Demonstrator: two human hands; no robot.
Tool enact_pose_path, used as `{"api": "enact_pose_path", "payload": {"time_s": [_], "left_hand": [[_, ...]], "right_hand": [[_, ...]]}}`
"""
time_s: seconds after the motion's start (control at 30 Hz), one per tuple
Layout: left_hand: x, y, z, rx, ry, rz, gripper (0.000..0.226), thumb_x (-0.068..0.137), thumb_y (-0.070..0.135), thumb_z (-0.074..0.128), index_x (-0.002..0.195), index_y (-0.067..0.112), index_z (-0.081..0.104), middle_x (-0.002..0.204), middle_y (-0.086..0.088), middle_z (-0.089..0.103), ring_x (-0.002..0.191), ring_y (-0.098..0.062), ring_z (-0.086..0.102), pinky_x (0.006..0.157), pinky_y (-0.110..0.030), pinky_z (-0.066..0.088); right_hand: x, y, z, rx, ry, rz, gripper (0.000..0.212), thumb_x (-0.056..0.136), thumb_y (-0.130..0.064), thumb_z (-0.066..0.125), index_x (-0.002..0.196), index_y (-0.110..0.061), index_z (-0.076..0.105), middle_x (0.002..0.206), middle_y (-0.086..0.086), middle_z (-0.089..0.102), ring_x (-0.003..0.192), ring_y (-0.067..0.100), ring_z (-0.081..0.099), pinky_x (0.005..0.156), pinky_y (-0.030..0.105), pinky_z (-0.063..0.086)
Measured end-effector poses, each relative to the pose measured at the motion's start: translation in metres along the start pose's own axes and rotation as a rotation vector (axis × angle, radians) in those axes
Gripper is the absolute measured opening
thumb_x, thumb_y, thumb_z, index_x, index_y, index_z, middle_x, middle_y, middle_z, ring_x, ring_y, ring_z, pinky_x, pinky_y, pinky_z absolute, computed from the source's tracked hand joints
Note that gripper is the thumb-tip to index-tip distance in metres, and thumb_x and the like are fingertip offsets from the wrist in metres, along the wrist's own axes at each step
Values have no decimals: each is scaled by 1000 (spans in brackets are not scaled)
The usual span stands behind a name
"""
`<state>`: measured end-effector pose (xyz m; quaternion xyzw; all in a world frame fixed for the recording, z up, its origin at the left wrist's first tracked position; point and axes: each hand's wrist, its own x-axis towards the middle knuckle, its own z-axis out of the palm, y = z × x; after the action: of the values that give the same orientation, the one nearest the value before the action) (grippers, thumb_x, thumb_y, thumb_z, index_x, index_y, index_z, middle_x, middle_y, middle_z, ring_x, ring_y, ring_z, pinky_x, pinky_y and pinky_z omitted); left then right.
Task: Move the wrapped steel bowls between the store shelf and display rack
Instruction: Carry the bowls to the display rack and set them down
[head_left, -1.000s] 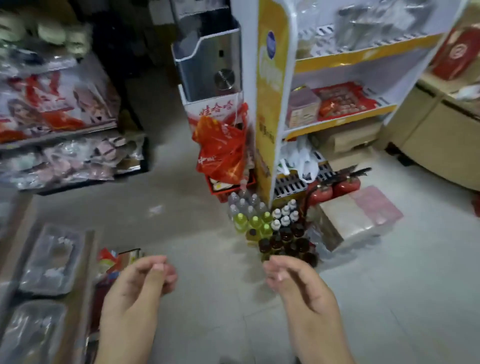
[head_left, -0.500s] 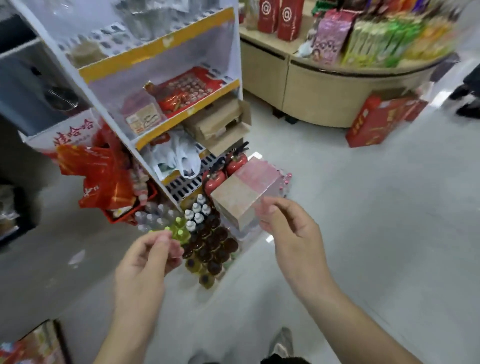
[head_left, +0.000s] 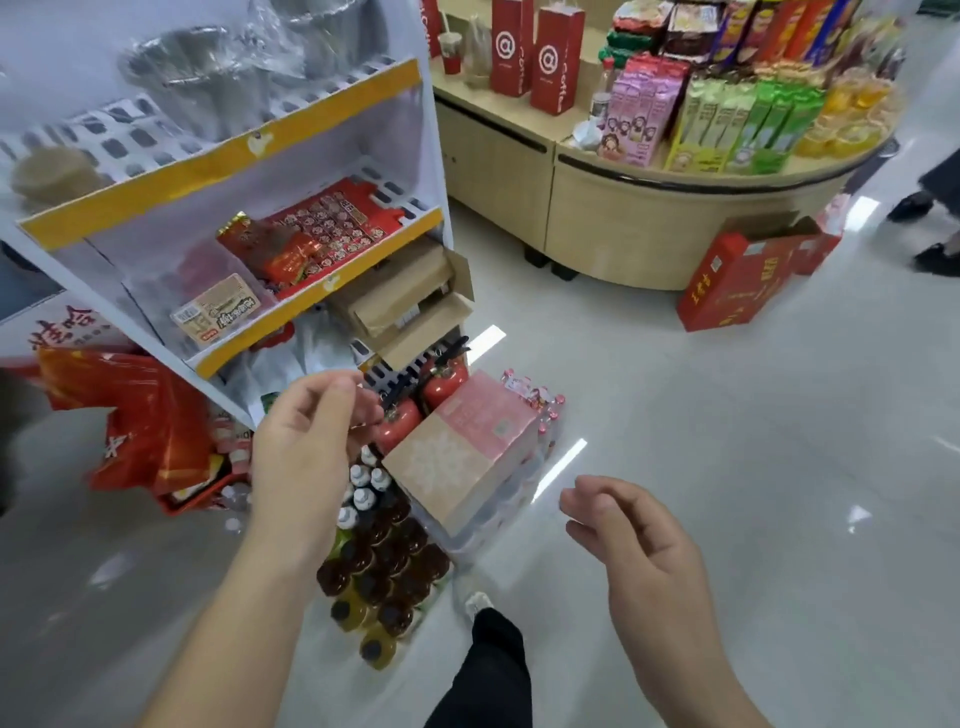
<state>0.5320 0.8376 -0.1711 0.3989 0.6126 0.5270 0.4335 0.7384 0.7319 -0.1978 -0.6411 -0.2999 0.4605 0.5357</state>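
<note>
- Steel bowls (head_left: 208, 78) in clear wrap sit on the display rack's (head_left: 223, 156) top shelf, far left.
- Left hand (head_left: 306, 447) and right hand (head_left: 639, 551): each grip loosely open, empty.

The wrapped steel bowls (head_left: 208, 78) on the top tier of the display rack (head_left: 218, 156) showed dull grey metal under crinkled, shiny clear plastic film. The rack itself looked like smooth white board with matt yellow front edges and a perforated white shelf surface. On its lower tier lay brown cardboard boxes (head_left: 400, 301), matt and creased. Beside the rack's foot, a red plastic bag (head_left: 140, 415) shone with wrinkled gloss, and the bottles (head_left: 384, 566) had clear plastic bodies with dark and white caps. The floor (head_left: 727, 467) around the rack was polished and glossy, throwing back streaks of light. Behind the rack, the counter (head_left: 649, 228) had a smooth, pale wood-look finish.
</note>
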Motion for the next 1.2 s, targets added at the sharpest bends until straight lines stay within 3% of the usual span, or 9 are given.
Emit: {"api": "enact_pose_path", "payload": {"time_s": [0.2,0.3,0.37,0.5,0.77,1.0,1.2], "left_hand": [[102,8,24,-37,52,-47,23,103,19,55,91,23,74,75,7,73,82,-17,69,90,-47,59],[138,17,27,-50,106,-69,22,103,17,55,92,20,73,72,9,74,83,-18,69,90,-47,59],[162,21,27,-46,138,-63,20,103,18,55,92,19,72,72,9,74,82,-18,69,88,-44,59],[207,28,29,-33,201,-47,17,102,19,58,92,21,71,71,11,74,76,-13,69,78,-36,57],[238,24,53,-8,444,-116,15,99,9,59,95,17,71,74,8,77,73,-9,71,71,-24,57],[271,43,93,-96,665,-182,11,97,9,63,97,15,72,74,2,76,73,-11,71,68,-26,57],[338,90,74,-196,762,-91,11,102,16,57,105,13,67,88,-6,72,78,-19,71,80,-38,60]], "right_hand": [[105,-28,54,8,-6,-4,36,95,-3,55,81,-27,79,88,4,80,89,15,75,77,23,59],[151,-48,83,-15,-53,-6,34,95,-4,56,83,-27,78,89,5,79,90,19,75,82,32,59],[181,-61,102,-40,-95,-21,29,95,-9,57,86,-25,78,92,2,79,92,18,74,86,38,58],[239,-87,145,-97,-190,-78,25,94,-20,57,87,-33,76,93,-5,79,94,13,73,86,33,56],[352,-127,216,-72,-462,-110,21,95,-16,56,94,-24,75,95,-1,78,96,13,73,87,31,57],[424,-173,253,-126,-723,-122,19,96,-18,57,98,-24,74,98,-5,78,96,9,73,92,35,55],[466,-208,292,-126,-759,-188,18,96,-20,57,97,-22,74,94,-5,79,94,11,74,90,36,57]]}}
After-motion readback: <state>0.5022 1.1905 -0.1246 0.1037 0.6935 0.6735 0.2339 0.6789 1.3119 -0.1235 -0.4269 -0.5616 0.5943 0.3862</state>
